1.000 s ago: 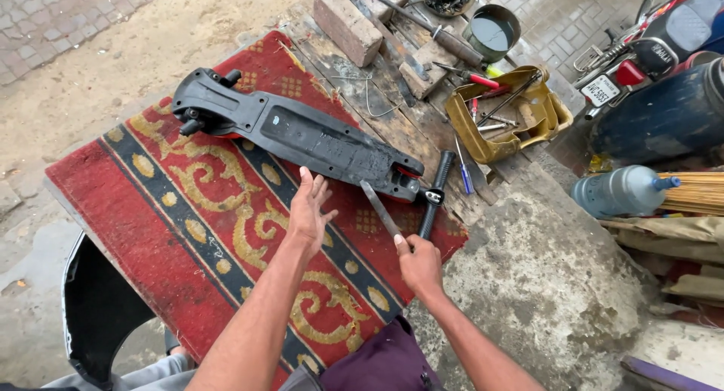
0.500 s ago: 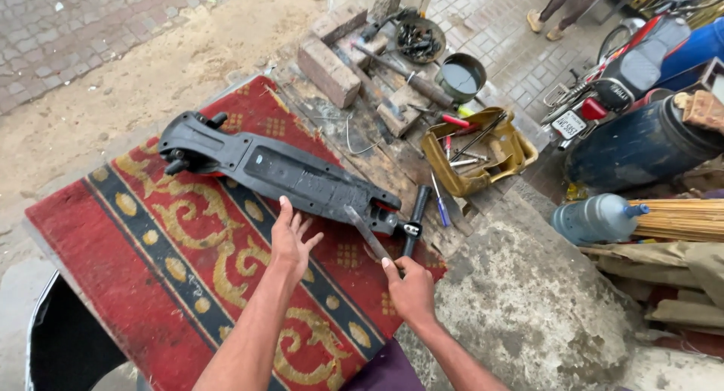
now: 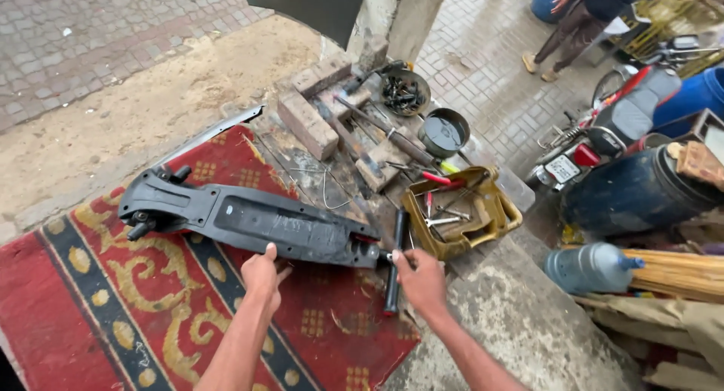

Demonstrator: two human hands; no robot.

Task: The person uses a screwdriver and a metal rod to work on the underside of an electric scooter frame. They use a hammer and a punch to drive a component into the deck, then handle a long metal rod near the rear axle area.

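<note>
The long black plastic panel [image 3: 249,225] lies across the red rug [image 3: 98,308], its right end near the rug's right edge. The left hand [image 3: 262,274] is pressed on its near edge, fingers loosely spread, gripping nothing. The right hand [image 3: 421,279] is closed around a screwdriver [image 3: 381,257] at the panel's right end. A fastener is judged to be in work; a steady panel is called for next.

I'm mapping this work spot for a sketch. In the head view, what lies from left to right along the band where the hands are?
Red patterned rug → black plastic panel → left hand → right hand → yellow tray of tools → clear water bottle lying on its side → bundle of straw.
</note>
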